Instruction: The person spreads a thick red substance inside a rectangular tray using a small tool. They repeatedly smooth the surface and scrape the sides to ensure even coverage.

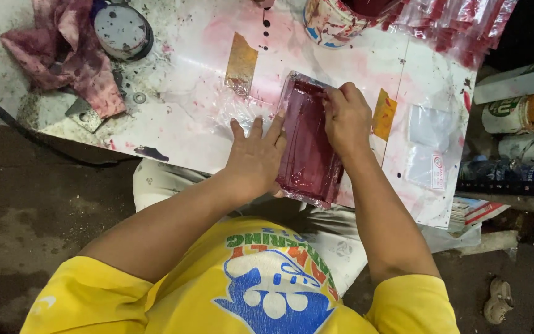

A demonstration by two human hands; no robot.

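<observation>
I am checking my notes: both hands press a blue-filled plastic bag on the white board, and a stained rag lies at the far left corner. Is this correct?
Not quite: the plastic bag is filled with dark red, not blue, as the head view shows. Both the left hand and right hand press it on the white board, and the stained rag lies far left.

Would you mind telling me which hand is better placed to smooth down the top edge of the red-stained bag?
Probably the right hand: its fingers already curl over the red-stained bag's top edge, while the left hand lies flat against its left side.

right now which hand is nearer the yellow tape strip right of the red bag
Right. The right hand presses the red bag just beside the yellow tape strip; the left hand lies flat at the bag's far side.
</observation>
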